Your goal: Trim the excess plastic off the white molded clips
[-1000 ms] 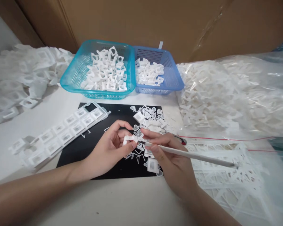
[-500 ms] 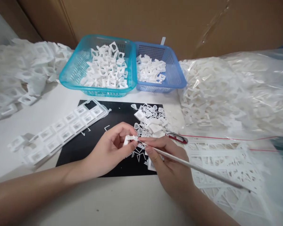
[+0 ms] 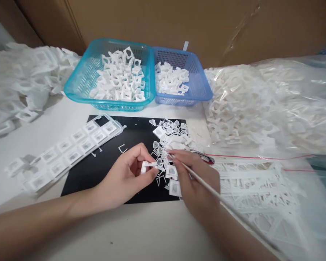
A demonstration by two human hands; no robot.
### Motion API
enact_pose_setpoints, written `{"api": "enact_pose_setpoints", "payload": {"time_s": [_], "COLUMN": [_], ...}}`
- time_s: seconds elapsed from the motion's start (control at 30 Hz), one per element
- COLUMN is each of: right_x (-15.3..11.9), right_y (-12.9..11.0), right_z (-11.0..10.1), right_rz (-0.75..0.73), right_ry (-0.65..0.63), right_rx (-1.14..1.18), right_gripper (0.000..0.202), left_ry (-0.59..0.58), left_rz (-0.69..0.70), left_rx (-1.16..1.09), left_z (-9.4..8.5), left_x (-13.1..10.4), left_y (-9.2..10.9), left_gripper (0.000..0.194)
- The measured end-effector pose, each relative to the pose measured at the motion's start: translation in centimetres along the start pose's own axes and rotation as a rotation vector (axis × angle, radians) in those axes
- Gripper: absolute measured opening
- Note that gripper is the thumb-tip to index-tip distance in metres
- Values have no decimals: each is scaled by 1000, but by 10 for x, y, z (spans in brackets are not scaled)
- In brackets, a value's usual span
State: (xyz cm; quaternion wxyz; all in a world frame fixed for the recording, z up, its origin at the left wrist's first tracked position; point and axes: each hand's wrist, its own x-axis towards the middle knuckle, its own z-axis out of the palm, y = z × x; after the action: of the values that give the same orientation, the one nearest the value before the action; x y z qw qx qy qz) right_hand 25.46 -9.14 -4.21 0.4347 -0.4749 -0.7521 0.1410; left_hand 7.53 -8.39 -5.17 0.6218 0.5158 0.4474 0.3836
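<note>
Between the thumb and fingers of my left hand (image 3: pixel 130 174) is a small white plastic part (image 3: pixel 146 166), held above a black mat (image 3: pixel 105 177). My right hand (image 3: pixel 198 177) grips a long thin rod-like tool (image 3: pixel 217 195); its tip points at a heap of white plastic scraps (image 3: pixel 171 134), and its far end runs back over the forearm. The tip's exact shape is too small to make out. Square white parts (image 3: pixel 174 187) lie on the mat beside my right hand, partly covered by it.
A teal basket (image 3: pixel 73 96) and a blue basket (image 3: pixel 201 95) of white parts stand at the back. On the left lies a tray (image 3: pixel 80 159) of square parts near a pile (image 3: pixel 29 76). Plastic bags of parts (image 3: pixel 247 105) fill the right. A red-handled knife (image 3: pixel 208 158) lies behind my right hand.
My right hand has drawn the tool's tip away from the white part, to the right and slightly up. My left hand still holds the part, a little lower.
</note>
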Motion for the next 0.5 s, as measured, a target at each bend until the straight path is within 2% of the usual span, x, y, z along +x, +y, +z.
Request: {"api": "enact_pose_setpoints", "payload": {"time_s": [0.1, 0.27, 0.4, 0.5], "right_x": [3, 3, 4, 6], "right_y": [1, 1, 1, 2], "right_z": [-6, -10, -10, -12], "right_rz": [68, 182, 185, 163], "right_ry": [32, -80, -99, -84], "right_rx": [102, 136, 88, 48], "right_gripper": [18, 8, 4, 6], "left_ry": [6, 2, -14, -23], "left_rz": [5, 20, -17, -14], "left_rx": [-5, -35, -90, -100], "left_z": [-1, -1, 0, 0], "left_x": [1, 4, 1, 1], "left_y": [0, -3, -6, 0], "left_gripper": [13, 12, 12, 11]}}
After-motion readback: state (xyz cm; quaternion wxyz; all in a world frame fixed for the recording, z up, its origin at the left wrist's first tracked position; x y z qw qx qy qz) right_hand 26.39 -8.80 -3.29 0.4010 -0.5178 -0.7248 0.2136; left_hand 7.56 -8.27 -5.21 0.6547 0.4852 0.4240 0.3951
